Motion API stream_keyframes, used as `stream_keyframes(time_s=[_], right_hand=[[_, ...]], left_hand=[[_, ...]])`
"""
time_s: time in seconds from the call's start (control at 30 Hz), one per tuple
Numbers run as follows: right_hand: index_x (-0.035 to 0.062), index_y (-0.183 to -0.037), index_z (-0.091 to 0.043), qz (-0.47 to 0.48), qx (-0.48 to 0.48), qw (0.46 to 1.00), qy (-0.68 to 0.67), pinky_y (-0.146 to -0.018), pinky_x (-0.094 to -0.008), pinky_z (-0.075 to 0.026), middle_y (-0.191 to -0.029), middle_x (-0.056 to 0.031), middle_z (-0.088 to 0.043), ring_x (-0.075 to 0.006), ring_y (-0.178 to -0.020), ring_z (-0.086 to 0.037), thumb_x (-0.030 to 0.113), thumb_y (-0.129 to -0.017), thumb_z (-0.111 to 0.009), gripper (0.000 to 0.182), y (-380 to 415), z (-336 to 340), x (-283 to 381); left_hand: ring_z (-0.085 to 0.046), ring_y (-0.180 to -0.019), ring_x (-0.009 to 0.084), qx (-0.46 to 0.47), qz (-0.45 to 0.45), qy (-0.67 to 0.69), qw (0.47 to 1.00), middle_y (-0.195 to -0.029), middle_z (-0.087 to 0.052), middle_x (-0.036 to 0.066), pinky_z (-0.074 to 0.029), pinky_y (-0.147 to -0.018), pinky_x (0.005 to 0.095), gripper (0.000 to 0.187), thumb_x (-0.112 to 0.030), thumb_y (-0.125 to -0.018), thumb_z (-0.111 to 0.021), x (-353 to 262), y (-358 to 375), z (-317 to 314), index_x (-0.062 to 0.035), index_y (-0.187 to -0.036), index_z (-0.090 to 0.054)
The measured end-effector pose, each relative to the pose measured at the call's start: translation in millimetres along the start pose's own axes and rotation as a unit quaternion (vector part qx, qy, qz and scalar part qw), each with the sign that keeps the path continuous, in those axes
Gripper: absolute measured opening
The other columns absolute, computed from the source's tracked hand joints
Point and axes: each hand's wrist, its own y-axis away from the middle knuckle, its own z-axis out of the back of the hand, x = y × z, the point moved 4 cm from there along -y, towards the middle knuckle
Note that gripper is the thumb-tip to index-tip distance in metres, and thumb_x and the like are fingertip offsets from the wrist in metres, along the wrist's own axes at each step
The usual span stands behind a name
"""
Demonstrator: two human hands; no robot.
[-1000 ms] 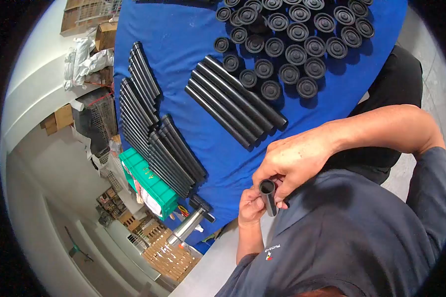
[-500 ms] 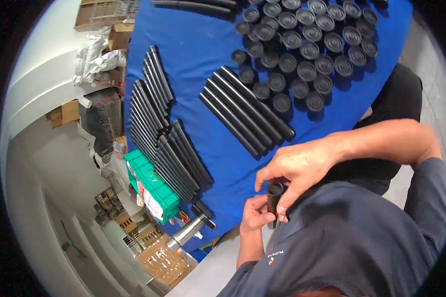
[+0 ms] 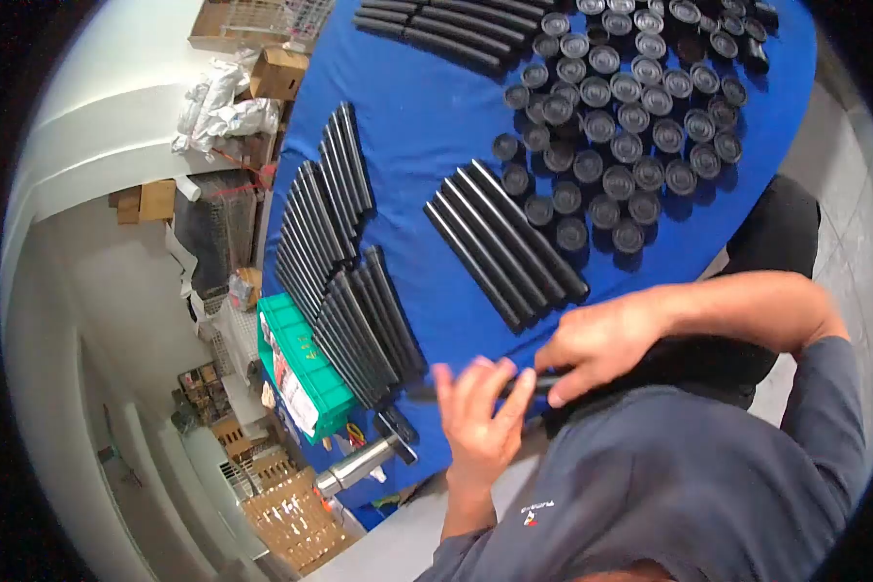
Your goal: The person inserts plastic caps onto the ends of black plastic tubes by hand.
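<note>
My right hand (image 3: 603,347) grips a black tube (image 3: 543,384) between thumb and fingers, close to my body at the table's near edge. Beside it my left hand (image 3: 480,417) is raised with its fingers spread, blurred at the tips. The tube lies roughly level and runs behind those fingers, which hide part of it. Just beyond my hands, a row of several long black tubes (image 3: 504,247) lies side by side on the blue cloth (image 3: 398,145).
Many round black caps or cups (image 3: 626,145) stand at the upper right. More black tubes (image 3: 344,281) lie in bundles at the left, and others (image 3: 456,29) at the far edge. A green bin (image 3: 306,364) and a silver cylindrical tool (image 3: 359,466) are at the lower left.
The black tube has swung from upright to nearly level. My left hand has let go of its lower part and spread its fingers; the head view has shifted slightly.
</note>
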Motion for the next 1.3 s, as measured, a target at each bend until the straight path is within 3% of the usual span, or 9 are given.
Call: stream_keyframes(time_s=[0.07,0.17,0.33,0.53,0.67,0.83,1.03,1.23,1.3], right_hand=[[-0.0022,-0.100,-0.061,-0.063,0.000,0.985,-0.163,-0.066,-0.0322,-0.056,-0.084,-0.0125,-0.069,-0.0157,-0.074,-0.069,0.041,-0.104,-0.059,0.043,3.1,3.1,0.3],[-0.0023,-0.105,-0.055,0.004,-0.094,0.994,-0.058,-0.069,-0.0438,-0.050,-0.082,-0.0184,-0.065,-0.0344,-0.077,-0.066,0.043,-0.105,-0.055,0.045,2.0,4.4,-8.3],[-0.0023,-0.103,-0.052,0.032,-0.075,0.996,0.032,-0.070,-0.0536,-0.048,-0.078,-0.0262,-0.063,-0.0482,-0.079,-0.063,0.040,-0.102,-0.059,0.043,-0.5,-5.1,-1.1],[-0.0009,-0.100,-0.063,0.022,-0.075,0.990,0.117,-0.066,-0.0538,-0.051,-0.074,-0.0241,-0.066,-0.0462,-0.072,-0.066,0.051,-0.097,-0.062,0.052,-1.5,-0.5,-1.1],[-0.0014,-0.113,-0.064,0.068,-0.142,0.988,-0.001,-0.069,-0.0464,-0.053,-0.079,-0.0177,-0.070,-0.0361,-0.078,-0.070,0.041,-0.092,-0.071,0.048,0.6,5.9,-1.8],[0.0044,-0.127,-0.063,0.102,-0.059,0.987,-0.109,-0.070,-0.0394,-0.051,-0.086,-0.0123,-0.070,-0.0259,-0.078,-0.067,0.022,-0.089,-0.075,0.043,-3.5,-4.4,-1.9],[0.0020,-0.106,-0.068,0.107,-0.037,0.991,-0.076,-0.075,-0.0363,-0.054,-0.084,-0.0061,-0.077,-0.0200,-0.082,-0.073,0.020,-0.092,-0.070,0.023,-3.8,-3.8,0.8],[-0.0017,-0.120,-0.062,0.103,-0.138,0.985,0.029,-0.082,-0.0435,-0.055,-0.099,-0.0193,-0.072,-0.0349,-0.092,-0.071,0.043,-0.088,-0.074,0.056,-4.4,-3.8,-3.6],[-0.0051,-0.131,-0.053,0.102,-0.168,0.974,0.114,-0.086,-0.0490,-0.053,-0.108,-0.0262,-0.066,-0.0416,-0.102,-0.066,0.054,-0.086,-0.074,0.078,-2.7,-10.7,-8.9]], left_hand=[[-0.048,-0.136,0.0390,-0.115,0.046,-0.062,0.990,-0.137,-0.060,0.014,-0.024,-0.119,0.0638,0.042,-0.010,-0.084,-0.077,7.1,9.3,4.8,-0.0130,-0.125,-0.069],[-0.053,-0.132,0.0390,-0.274,0.166,0.069,0.945,-0.139,-0.058,0.022,-0.040,-0.113,0.0566,0.037,-0.010,-0.094,-0.070,42.3,23.7,9.5,0.0013,-0.128,-0.062],[-0.055,-0.132,0.0402,-0.187,0.334,0.717,0.582,-0.142,-0.054,0.026,-0.050,-0.107,0.0508,0.069,-0.017,-0.093,-0.074,38.6,3.4,-28.8,0.0036,-0.148,-0.039],[-0.070,-0.100,0.0299,-0.017,0.290,0.661,0.692,-0.111,-0.070,0.020,-0.054,-0.094,0.0427,0.073,-0.016,-0.088,-0.079,36.0,15.1,-37.0,0.0021,-0.149,-0.042],[-0.063,-0.102,0.0145,0.122,0.300,0.675,0.663,-0.115,-0.067,0.009,-0.049,-0.092,0.0306,0.061,0.000,-0.080,-0.081,29.2,32.8,-41.4,0.0015,-0.134,-0.053],[-0.071,-0.097,0.0322,0.159,0.330,0.689,0.626,-0.105,-0.070,0.022,-0.057,-0.089,0.0436,0.058,-0.007,-0.077,-0.080,27.9,45.2,-56.6,0.0092,-0.127,-0.056],[-0.071,-0.096,0.0330,0.185,0.319,0.711,0.599,-0.106,-0.071,0.025,-0.057,-0.088,0.0453,0.055,-0.010,-0.080,-0.078,23.1,47.0,-55.2,0.0114,-0.127,-0.057],[-0.070,-0.105,0.0383,0.002,0.299,0.733,0.611,-0.113,-0.070,0.025,-0.054,-0.097,0.0502,0.047,-0.015,-0.087,-0.074,39.4,50.5,-46.1,0.0066,-0.126,-0.058],[-0.065,-0.117,0.0394,-0.130,0.243,0.815,0.510,-0.124,-0.067,0.024,-0.050,-0.105,0.0536,0.037,-0.016,-0.095,-0.066,44.2,30.1,-36.4,0.0037,-0.126,-0.058]])
